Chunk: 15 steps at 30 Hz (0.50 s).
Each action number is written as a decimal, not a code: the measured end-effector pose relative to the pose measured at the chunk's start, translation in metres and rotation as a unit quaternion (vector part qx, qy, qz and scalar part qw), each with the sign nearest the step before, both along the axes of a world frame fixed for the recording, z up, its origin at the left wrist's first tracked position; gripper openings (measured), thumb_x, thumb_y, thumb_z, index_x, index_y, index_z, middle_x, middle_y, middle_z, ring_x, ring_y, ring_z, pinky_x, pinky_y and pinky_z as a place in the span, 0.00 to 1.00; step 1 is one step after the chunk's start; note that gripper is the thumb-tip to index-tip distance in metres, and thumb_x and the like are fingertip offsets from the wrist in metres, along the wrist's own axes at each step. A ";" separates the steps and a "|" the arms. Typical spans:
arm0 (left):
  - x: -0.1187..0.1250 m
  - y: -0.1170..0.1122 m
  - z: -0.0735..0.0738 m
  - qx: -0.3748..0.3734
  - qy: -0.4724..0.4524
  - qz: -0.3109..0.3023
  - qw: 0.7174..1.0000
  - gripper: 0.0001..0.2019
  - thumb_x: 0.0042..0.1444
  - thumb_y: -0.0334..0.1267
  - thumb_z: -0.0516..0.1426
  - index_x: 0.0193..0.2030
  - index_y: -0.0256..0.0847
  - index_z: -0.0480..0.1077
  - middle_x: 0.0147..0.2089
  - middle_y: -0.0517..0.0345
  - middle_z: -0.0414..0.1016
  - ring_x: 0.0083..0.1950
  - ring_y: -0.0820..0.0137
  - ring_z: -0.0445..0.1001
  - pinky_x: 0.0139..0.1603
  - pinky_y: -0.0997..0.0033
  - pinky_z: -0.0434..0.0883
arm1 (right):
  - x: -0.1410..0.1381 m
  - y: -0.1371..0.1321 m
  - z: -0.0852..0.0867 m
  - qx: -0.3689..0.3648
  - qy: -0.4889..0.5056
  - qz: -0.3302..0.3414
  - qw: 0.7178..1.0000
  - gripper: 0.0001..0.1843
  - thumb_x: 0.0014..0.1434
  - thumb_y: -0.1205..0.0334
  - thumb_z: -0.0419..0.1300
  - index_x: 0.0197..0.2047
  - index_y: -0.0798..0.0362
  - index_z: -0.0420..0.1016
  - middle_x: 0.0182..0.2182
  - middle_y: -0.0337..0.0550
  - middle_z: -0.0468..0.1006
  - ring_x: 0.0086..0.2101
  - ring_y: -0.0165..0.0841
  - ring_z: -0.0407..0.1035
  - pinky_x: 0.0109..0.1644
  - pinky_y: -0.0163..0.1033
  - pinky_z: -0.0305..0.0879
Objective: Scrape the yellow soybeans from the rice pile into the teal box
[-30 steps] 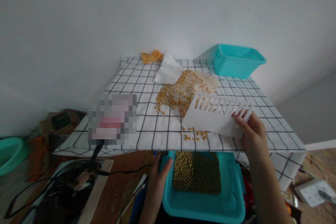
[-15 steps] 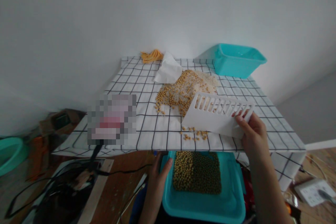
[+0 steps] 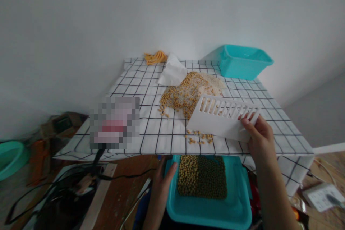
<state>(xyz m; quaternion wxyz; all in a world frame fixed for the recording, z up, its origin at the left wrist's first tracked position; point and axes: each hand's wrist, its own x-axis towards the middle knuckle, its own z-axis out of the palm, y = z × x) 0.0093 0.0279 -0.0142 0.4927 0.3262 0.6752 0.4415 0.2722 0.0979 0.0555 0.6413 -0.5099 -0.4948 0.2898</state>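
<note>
My right hand (image 3: 261,129) grips the right end of a white slotted plastic panel (image 3: 218,124), which stands tilted on the table. Behind it spreads a heap of yellow soybeans (image 3: 180,95) mixed with pale grains; a few loose soybeans (image 3: 199,138) lie in front of its lower edge. Below the table's front edge, my left hand (image 3: 163,179) is closed on the left rim of a teal tray (image 3: 205,215). Inside the tray, yellow beans (image 3: 188,174) sit on the left and dark green beans (image 3: 212,179) on the right. Part of the left fingers is hidden.
A checked cloth (image 3: 145,107) covers the table. On it are a teal bin (image 3: 238,68), a white cloth (image 3: 173,72), a yellow bundle (image 3: 155,58) and a blurred-out item (image 3: 114,122). Black cables (image 3: 99,161) hang at the left. A power strip (image 3: 323,196) lies on the floor.
</note>
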 end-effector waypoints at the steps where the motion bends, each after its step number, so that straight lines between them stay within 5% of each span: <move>1: 0.000 0.000 0.001 0.002 0.005 -0.001 1.000 0.18 0.47 0.50 0.59 0.43 0.45 0.74 0.51 0.52 0.80 0.60 0.53 0.72 0.63 0.55 0.64 | 0.000 0.000 0.000 -0.001 -0.001 -0.001 1.000 0.07 0.53 0.56 0.64 0.33 0.49 0.76 0.32 0.41 0.75 0.34 0.35 0.67 0.37 0.38 0.59; 15: 0.000 -0.001 -0.001 0.000 -0.007 0.003 1.000 0.21 0.48 0.51 0.59 0.47 0.44 0.73 0.55 0.53 0.77 0.62 0.53 0.69 0.64 0.55 0.62 | -0.003 -0.002 0.002 -0.006 0.028 0.000 1.000 0.06 0.53 0.57 0.65 0.33 0.49 0.77 0.32 0.39 0.76 0.33 0.33 0.66 0.35 0.36 0.58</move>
